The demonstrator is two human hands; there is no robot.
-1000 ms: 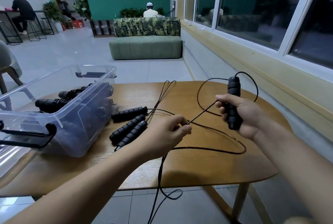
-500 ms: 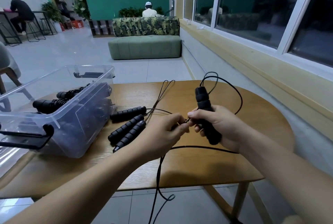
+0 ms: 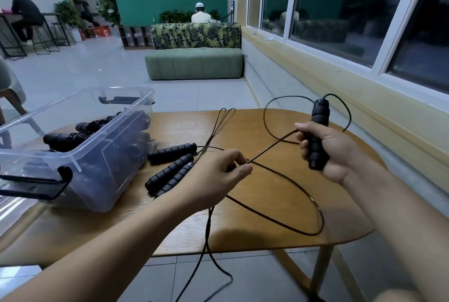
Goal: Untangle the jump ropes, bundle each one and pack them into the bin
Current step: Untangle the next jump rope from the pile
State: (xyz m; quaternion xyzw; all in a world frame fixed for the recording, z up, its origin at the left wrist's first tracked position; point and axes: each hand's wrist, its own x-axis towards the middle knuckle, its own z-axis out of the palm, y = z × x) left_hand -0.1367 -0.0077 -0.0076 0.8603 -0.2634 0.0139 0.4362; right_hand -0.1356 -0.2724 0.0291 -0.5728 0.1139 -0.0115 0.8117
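My right hand (image 3: pixel 326 153) grips a black foam jump rope handle (image 3: pixel 318 135) upright above the table's right side. Its thin black cord (image 3: pixel 272 146) runs taut down to my left hand (image 3: pixel 216 177), which pinches it between thumb and fingers. More cord loops across the table (image 3: pixel 243 129) and hangs over the front edge toward the floor. Three loose black handles (image 3: pixel 170 168) lie just left of my left hand. A clear plastic bin (image 3: pixel 80 155) on the left holds several bundled ropes with black handles (image 3: pixel 65 138).
The bin has black latch handles (image 3: pixel 48 180) at its near end. The table's front edge is close to my forearms. A window wall runs along the right. A green sofa (image 3: pixel 194 63) and seated people are far behind on the tiled floor.
My right hand has moved right and up, away from my left hand, pulling the cord taut between them. The loop on the table has widened again.
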